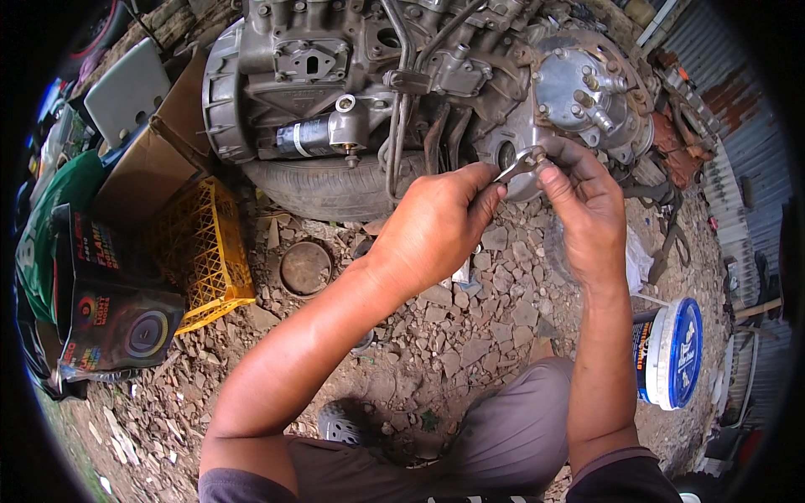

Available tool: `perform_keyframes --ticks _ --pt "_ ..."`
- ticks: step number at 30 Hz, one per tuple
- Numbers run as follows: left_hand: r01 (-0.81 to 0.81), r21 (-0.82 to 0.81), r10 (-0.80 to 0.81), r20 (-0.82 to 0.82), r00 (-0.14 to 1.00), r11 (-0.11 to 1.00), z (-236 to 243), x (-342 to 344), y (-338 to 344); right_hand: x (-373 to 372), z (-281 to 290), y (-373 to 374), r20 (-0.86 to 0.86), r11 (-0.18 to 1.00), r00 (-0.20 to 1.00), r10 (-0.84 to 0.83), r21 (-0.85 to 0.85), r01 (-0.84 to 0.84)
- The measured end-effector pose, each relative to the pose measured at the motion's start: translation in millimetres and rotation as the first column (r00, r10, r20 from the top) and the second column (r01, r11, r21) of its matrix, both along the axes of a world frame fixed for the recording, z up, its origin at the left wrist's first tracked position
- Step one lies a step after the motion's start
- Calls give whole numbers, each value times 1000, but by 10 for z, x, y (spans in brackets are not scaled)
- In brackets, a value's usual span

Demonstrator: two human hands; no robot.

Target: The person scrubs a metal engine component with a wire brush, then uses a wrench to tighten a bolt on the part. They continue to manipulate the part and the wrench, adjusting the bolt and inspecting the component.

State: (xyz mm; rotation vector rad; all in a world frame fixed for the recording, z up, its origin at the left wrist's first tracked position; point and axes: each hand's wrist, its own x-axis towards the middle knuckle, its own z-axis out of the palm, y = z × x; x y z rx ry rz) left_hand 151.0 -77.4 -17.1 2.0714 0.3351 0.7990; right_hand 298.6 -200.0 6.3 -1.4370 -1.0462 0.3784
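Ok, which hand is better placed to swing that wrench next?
Probably your left hand: it grips the wrench by its shank, while your right hand pinches a small metal piece at its head.

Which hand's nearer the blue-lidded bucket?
Right. In the picture, the right hand is up and left of the blue-lidded bucket; the left hand is farther off to the left.

I see open room between the left forearm (319,327) and right forearm (602,369), above the stony ground (490,323). Ahead, the metal casing (298,101) blocks me; the yellow crate (214,260) bounds the left, the bucket (683,354) the right.
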Motion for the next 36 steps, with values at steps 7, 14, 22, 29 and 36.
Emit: perform_keyframes --ticks 7,14,22,29,36 --pt "-13 99 20 -62 998 995 -24 -1 2 56 52 -51 54 998 999 2 -65 2" --pt "-8 41 12 -115 993 999 23 -10 -38 108 75 -86 80 991 996 29 -130 -19" --pt "-33 100 42 -91 995 994 -7 -13 -95 131 110 -130 127 987 991 47 -157 -27" --pt "-46 181 58 -63 996 982 -60 -11 -91 193 93 -144 62 979 994 86 -188 -73" --pt "-26 -52 18 -150 988 998 24 -29 -134 158 26 -80 -47 984 994 97 -147 -102"
